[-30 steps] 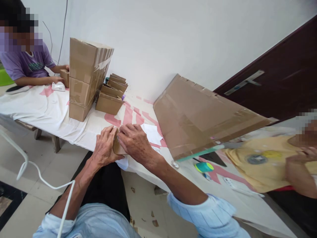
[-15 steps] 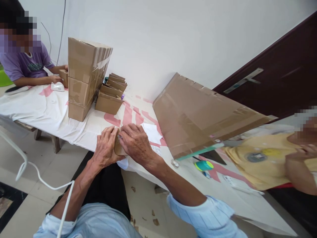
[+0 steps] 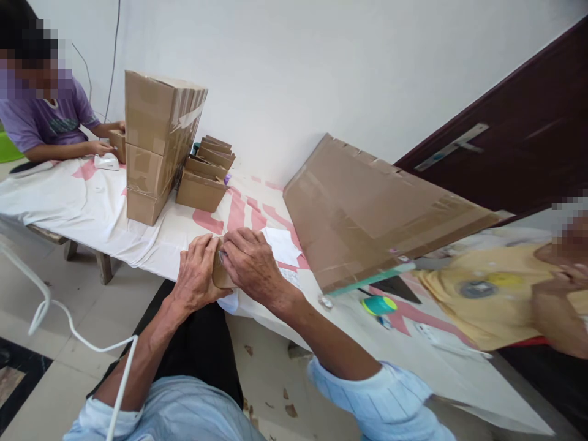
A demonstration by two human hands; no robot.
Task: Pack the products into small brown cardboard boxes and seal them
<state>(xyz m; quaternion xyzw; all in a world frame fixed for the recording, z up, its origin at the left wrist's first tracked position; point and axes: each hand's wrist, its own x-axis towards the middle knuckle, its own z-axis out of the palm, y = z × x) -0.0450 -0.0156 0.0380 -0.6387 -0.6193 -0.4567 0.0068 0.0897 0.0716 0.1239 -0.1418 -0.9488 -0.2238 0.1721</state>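
Between my two hands, at the table's near edge, is a small brown cardboard piece, mostly covered by my fingers. My left hand wraps round its left side. Curled fingers of my right hand press on its top and right side, over something small and shiny that I cannot make out. White paper lies just beyond my right hand on the cloth-covered table.
Stacked cardboard boxes and an open box with dividers stand at the back left. A large cardboard panel leans at right, near a teal cup. One person sits at each side; the left one holds a small box.
My hands have hardly moved and keep hold of the cardboard piece. The view has shifted very slightly.
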